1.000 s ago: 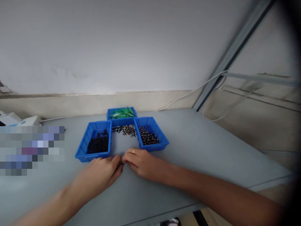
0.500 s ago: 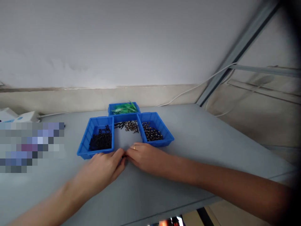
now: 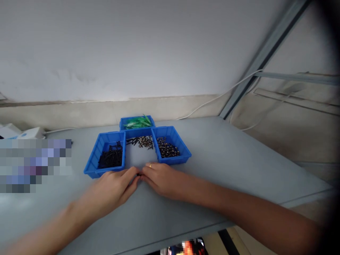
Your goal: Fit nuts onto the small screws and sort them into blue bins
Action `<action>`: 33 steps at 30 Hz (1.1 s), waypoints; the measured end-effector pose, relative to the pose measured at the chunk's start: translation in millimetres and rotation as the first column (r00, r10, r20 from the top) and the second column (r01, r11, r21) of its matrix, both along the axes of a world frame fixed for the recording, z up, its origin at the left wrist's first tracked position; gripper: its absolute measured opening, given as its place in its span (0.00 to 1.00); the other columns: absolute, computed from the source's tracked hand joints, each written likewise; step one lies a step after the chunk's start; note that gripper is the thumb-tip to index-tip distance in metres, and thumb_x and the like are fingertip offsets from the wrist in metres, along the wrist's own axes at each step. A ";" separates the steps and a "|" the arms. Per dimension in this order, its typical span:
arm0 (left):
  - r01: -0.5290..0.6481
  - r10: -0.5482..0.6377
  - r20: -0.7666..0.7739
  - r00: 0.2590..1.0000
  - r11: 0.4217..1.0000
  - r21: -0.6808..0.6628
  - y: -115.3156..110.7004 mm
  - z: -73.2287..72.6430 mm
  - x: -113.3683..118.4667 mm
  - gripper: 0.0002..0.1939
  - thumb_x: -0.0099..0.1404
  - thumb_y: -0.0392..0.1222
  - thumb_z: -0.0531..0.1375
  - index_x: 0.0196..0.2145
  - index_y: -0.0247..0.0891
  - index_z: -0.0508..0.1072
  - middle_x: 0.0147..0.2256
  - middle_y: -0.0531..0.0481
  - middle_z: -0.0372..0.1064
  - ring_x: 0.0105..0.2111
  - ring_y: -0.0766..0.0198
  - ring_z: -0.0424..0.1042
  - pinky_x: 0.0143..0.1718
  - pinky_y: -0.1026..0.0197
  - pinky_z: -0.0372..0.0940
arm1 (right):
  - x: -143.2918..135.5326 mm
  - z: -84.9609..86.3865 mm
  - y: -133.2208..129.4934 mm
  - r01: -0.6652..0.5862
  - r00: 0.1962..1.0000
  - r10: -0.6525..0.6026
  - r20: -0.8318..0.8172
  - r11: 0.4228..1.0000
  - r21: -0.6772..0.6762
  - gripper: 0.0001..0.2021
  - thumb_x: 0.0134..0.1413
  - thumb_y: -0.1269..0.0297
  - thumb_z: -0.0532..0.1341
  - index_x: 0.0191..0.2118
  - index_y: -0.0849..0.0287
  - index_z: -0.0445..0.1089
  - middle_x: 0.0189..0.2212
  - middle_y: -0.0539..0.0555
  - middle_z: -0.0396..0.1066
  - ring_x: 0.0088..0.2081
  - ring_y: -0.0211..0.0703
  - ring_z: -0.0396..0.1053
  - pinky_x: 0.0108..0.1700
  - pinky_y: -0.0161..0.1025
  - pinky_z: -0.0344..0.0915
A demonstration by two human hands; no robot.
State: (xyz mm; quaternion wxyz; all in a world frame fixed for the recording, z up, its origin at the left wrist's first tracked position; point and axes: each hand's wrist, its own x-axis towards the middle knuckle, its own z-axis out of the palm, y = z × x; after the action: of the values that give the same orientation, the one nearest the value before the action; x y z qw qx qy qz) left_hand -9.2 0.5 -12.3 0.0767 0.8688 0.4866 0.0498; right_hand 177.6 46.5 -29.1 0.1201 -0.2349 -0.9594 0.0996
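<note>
My left hand (image 3: 117,186) is closed in a pinch, with a small black part (image 3: 139,174) between thumb and forefinger. The fingertips of my right hand (image 3: 162,180), which wears a ring, are pressed together at the other end of that part. Both hands meet just in front of the blue bins, low over the grey table (image 3: 170,219). Fingers cover most of the part, so its exact kind cannot be made out. Behind the hands lies a loose pile of small metal and black pieces (image 3: 144,142).
A left blue bin (image 3: 91,161) holds thin black pieces; a right blue bin (image 3: 183,150) holds dark and brassy metal pieces. Green slender pieces (image 3: 138,122) fill a back bin. A white cable (image 3: 204,105) runs along the wall to a metal post (image 3: 239,86).
The hands have come slightly apart, and a little more of the black part shows between the fingertips. The view has shifted slightly; the bins stand as before.
</note>
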 end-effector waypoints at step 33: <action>0.140 -0.144 0.117 0.983 0.989 0.046 -1.2 0.1 -2.8 0.09 0.68 0.40 0.45 0.35 0.38 0.62 0.30 0.52 0.63 0.27 0.66 0.67 0.28 0.62 0.63 | 6.9 13.0 2.3 -0.006 0.999 0.006 0.039 1.000 0.000 0.13 0.60 0.64 0.49 0.31 0.62 0.67 0.24 0.52 0.69 0.26 0.37 0.67 0.27 0.33 0.56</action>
State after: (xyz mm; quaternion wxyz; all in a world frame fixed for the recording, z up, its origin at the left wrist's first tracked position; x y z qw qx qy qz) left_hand -12.0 -0.6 -12.2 0.0929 0.8980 0.4170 0.1056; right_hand 184.5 48.8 -16.1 0.1008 -0.2341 -0.9623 0.0953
